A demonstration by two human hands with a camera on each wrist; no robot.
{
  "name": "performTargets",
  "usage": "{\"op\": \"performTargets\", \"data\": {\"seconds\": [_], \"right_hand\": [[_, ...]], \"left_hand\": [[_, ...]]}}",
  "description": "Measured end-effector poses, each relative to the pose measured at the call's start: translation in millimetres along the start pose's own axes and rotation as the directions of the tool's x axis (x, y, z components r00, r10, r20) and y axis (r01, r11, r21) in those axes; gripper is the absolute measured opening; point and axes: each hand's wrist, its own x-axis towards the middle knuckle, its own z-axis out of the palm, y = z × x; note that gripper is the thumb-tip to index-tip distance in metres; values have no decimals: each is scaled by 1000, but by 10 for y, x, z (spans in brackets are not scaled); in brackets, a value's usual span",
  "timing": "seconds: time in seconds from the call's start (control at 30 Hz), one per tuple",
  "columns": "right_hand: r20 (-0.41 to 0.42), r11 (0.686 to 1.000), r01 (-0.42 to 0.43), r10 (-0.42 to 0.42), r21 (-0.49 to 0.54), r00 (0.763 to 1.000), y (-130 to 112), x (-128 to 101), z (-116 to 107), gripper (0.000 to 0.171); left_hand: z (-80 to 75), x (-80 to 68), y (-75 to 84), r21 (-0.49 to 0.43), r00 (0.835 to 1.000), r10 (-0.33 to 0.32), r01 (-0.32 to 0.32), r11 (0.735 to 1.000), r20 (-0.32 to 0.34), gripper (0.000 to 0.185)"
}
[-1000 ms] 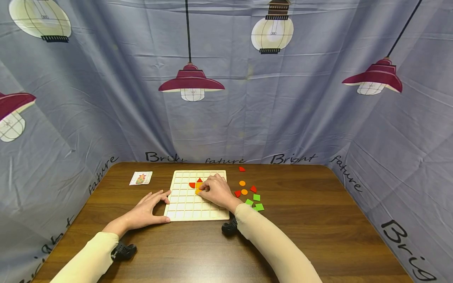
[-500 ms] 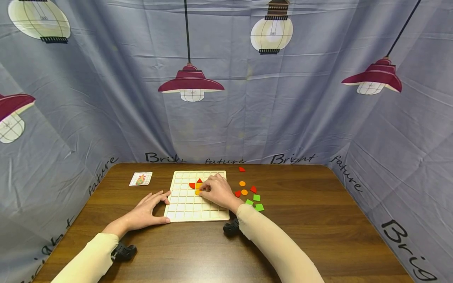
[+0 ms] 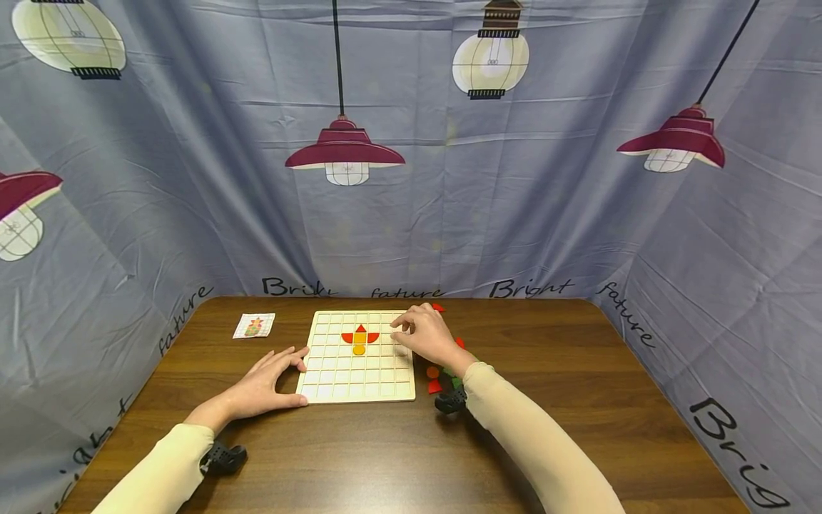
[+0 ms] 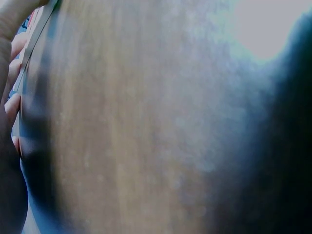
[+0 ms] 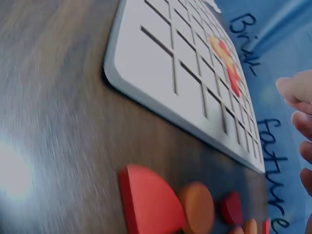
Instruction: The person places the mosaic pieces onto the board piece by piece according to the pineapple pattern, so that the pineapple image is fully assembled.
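A pale wooden grid board (image 3: 340, 378) lies on the brown table (image 3: 565, 400). On its upper rows sits a small figure of red and orange pieces (image 3: 359, 338), which shows far off in the right wrist view as the placed pieces (image 5: 226, 63). My left hand (image 3: 272, 378) rests flat on the table, fingers against the board's near left corner. My right hand (image 3: 411, 330) hovers above the board's right edge, fingers loosely bent, holding nothing. Loose red (image 5: 146, 200) and orange (image 5: 197, 207) pieces lie beside the board (image 5: 161, 73).
A small picture card (image 3: 254, 325) lies at the back left of the table. One red piece (image 3: 439, 307) sits behind my right hand; others, orange (image 3: 433, 372) and red (image 3: 434, 386), lie under my forearm. Printed grey curtains close in all sides.
My right hand has let go of the pieces in the middle of the board and moved right and back to its right edge. The figure now lies uncovered. The left hand stayed put.
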Motion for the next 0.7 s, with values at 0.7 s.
{"op": "performTargets", "data": {"seconds": [0.7], "right_hand": [[-46,995,-95,96,29,994,466,-324,-566,19]], "left_hand": [[18,-6,-14,14,1000,-6,6,1000,6,50]]}}
